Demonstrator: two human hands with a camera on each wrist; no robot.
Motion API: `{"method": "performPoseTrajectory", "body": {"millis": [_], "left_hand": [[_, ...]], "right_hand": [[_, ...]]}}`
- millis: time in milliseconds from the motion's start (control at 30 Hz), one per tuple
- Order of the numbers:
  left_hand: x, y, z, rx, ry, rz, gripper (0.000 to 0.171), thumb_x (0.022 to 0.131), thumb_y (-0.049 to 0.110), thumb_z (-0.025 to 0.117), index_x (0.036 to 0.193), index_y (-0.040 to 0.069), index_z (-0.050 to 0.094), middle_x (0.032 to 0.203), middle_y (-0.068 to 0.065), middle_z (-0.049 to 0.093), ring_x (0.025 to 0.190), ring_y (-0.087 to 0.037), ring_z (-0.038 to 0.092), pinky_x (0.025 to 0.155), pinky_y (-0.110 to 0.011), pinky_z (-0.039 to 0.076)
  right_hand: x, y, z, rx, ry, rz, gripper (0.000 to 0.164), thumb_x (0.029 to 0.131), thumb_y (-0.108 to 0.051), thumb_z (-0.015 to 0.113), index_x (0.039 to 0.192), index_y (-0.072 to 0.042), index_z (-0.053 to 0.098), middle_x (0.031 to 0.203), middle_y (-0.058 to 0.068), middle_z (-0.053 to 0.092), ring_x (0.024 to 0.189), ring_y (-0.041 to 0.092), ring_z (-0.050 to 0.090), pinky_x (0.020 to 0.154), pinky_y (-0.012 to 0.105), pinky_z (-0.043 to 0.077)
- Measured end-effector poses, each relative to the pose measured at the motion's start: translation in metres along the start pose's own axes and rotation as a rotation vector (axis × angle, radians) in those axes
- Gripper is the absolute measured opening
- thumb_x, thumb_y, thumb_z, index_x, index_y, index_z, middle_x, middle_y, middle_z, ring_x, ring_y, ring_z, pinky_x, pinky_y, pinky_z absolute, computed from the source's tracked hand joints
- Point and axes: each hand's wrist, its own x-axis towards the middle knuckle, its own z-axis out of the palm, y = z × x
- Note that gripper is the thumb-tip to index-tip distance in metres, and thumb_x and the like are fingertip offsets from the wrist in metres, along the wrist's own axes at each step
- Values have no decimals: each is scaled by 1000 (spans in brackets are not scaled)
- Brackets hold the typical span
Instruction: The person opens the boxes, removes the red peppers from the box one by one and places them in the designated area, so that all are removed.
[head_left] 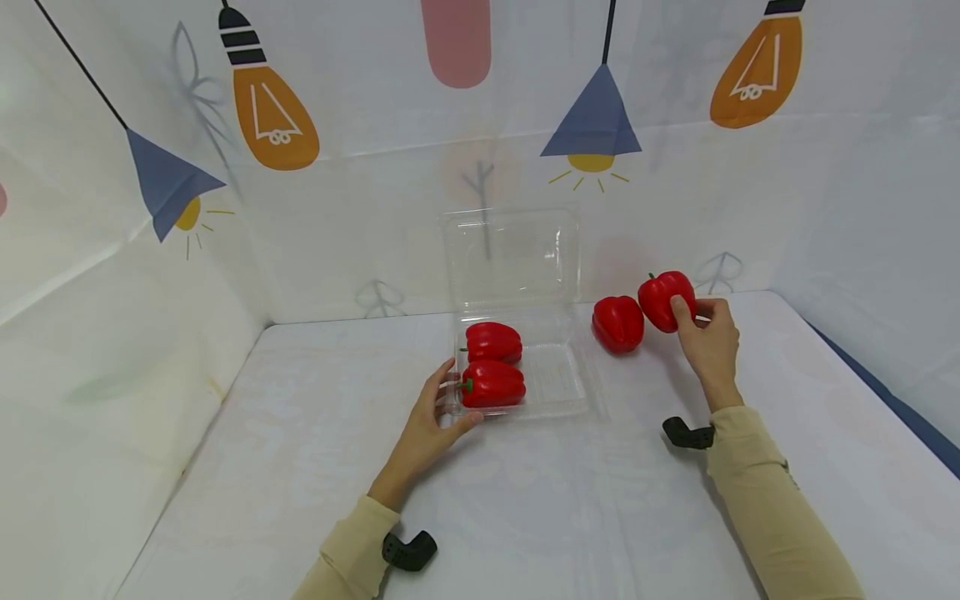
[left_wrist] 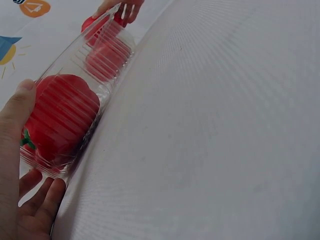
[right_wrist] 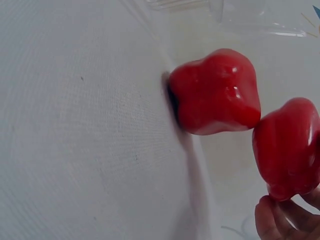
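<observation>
The white-covered table [head_left: 585,508] directly bears an open clear plastic container [head_left: 555,375] and, right of it, a red bell pepper [head_left: 618,324].

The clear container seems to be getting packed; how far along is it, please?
Two red peppers already lie in the clear container, which the left hand holds. The right hand grips a third pepper outside it. Apparently left: placing that one and the fourth pepper, on the table, perhaps shutting the raised lid.

Long beige sleeves [head_left: 772,508], lightly creased; small curved black device [head_left: 409,552] at each cuff [head_left: 731,421]
</observation>
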Motion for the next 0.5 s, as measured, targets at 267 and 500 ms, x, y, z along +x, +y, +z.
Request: {"method": "performPoseTrajectory", "body": {"millis": [267, 500], "left_hand": [[1, -6, 1, 4, 2, -2, 87, 78, 41, 75, 146, 39, 21, 142, 5, 41, 132, -20, 42, 103, -42, 46], [2, -2, 1, -3, -8, -30, 88, 79, 31, 75, 148, 34, 20, 144, 0, 39, 133, -22, 41, 105, -43, 44]], "right_hand": [[1, 6, 0, -14, -35, 43, 66, 90, -56, 46, 132, -5, 45, 132, 18, 55, 111, 33, 56, 73, 22, 43], [2, 10, 1, -31, -69, 63, 69, 91, -57, 43, 134, -2, 43, 134, 21, 52, 114, 36, 55, 74, 25, 44]]}}
